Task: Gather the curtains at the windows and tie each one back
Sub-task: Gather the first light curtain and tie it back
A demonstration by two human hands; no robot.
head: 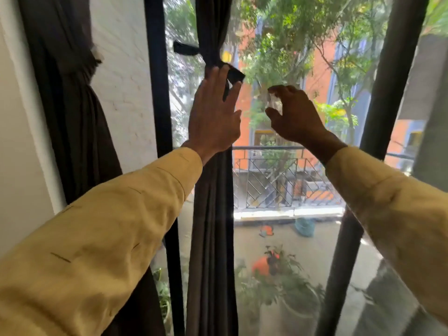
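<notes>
A dark brown curtain (213,214) hangs gathered into a narrow bunch in front of the window glass. A dark tie-back strap (186,48) circles it near the top, one end sticking out left, the other end (234,75) poking out right. My left hand (214,112) lies flat against the gathered curtain with straight fingers, fingertips at the strap and the right end passing between two fingers. My right hand (294,112) hovers just right of the curtain, apart from it, fingers and thumb curled with nothing visible between them. A second dark curtain (72,105) at the far left is tied back.
Black window frame bars stand left (158,93) and right (385,93) of the pane. A white brick wall (121,69) separates the two curtains. Outside lie a balcony railing (266,180), potted plants (278,275) and trees.
</notes>
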